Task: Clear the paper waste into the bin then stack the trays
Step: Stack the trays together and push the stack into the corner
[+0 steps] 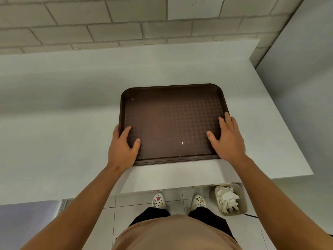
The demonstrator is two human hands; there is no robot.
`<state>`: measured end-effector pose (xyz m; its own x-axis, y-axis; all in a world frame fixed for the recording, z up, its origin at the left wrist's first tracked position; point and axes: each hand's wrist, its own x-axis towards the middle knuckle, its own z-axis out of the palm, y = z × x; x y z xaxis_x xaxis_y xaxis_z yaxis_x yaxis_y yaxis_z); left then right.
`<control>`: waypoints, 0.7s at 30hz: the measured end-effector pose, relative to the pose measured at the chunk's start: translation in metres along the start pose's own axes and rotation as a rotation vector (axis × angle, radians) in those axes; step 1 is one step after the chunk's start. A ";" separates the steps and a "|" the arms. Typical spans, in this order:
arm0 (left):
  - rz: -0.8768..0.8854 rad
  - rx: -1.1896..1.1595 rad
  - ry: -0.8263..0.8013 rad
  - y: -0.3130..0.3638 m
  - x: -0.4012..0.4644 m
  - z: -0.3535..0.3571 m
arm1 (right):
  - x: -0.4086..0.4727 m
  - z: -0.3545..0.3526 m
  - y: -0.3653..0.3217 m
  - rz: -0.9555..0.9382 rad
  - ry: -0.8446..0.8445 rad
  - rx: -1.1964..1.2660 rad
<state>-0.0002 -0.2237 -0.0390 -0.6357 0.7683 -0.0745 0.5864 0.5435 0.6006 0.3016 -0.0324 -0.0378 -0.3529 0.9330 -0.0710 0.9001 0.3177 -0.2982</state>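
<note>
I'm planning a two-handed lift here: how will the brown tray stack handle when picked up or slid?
The tray stack looks rigid, so it shouldn't sag. On the smooth white counter it would likely slide easily. Its raised rim offers grip for the left hand and right hand.
</note>
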 end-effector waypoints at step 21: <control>-0.046 0.028 -0.001 0.120 -0.031 0.086 | 0.026 -0.049 0.138 -0.044 -0.013 0.052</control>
<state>0.1330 -0.1526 -0.0331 -0.6619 0.7426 -0.1021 0.5703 0.5873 0.5744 0.4295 0.0439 -0.0344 -0.3951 0.9160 -0.0687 0.8692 0.3486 -0.3506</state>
